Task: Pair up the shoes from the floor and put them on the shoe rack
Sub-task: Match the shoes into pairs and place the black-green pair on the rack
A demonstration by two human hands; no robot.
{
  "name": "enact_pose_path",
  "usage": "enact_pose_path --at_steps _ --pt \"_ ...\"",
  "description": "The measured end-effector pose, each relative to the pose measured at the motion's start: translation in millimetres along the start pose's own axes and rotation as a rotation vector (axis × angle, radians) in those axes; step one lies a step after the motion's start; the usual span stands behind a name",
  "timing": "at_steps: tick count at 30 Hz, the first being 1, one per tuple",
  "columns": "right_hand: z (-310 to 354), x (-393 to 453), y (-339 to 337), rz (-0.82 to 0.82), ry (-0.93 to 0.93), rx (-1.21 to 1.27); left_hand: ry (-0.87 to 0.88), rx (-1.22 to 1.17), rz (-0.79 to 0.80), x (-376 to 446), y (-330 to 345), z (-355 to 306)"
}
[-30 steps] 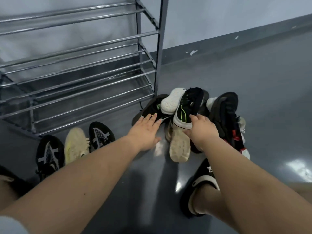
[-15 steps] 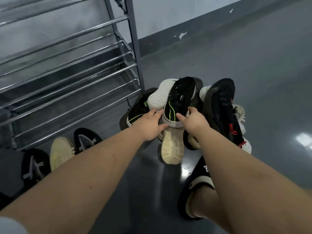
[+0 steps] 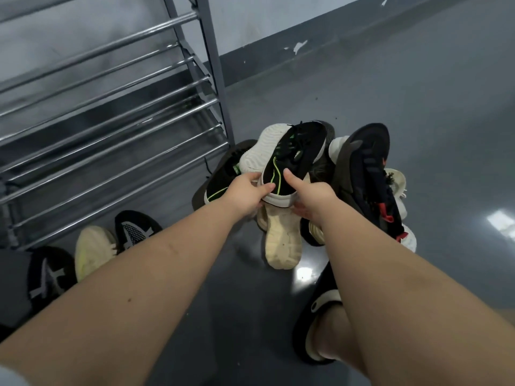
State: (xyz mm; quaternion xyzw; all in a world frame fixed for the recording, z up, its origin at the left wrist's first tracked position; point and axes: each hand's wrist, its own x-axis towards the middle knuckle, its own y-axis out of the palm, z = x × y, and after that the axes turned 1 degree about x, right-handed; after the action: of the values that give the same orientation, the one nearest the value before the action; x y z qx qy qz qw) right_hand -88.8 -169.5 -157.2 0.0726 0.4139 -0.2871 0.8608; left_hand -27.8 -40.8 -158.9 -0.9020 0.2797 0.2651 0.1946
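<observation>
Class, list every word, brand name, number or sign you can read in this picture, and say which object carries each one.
No readable text anywhere.
Black shoe with green line, gripped at its heel by both the left hand and right hand: a plain green stripe, no lettering.
Black shoes with white pattern: shapes only, not letters.
Black slipper on the foot: a pale mark, too blurred to read.
Shoe rack: unlabelled.

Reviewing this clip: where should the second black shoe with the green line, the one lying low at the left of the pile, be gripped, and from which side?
Judging by its pose, grip the black-and-green shoe at its exposed heel, coming from the near left; its toe end is tucked under the white sole.
</observation>
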Motion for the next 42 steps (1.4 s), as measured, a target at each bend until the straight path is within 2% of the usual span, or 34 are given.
enact_pose_path --at_steps 9,17,21,27,42 --pt "-13.6 -47.2 40.8 0.205 -0.081 -0.236 -0.007 -0.099 -0.021 -52.1 -53.7 33.4" --pt "-38.5 -80.6 110.4 0.422 -0.300 -0.529 -0.103 -0.295 -0.021 -114.1 -121.5 91.6" --pt "-50.0 -95.5 143.4 0.473 -0.283 -0.616 -0.140 -0.389 -0.068 -138.7 -144.2 121.9" --pt "-73.5 -102.5 179.7 0.476 -0.207 -0.712 -0.185 -0.487 -0.133 -157.0 -157.5 154.9" --pt "-81.3 -67.0 202.6 0.398 -0.116 -0.644 -0.287 -0.445 -0.143 -129.9 -161.6 167.4"
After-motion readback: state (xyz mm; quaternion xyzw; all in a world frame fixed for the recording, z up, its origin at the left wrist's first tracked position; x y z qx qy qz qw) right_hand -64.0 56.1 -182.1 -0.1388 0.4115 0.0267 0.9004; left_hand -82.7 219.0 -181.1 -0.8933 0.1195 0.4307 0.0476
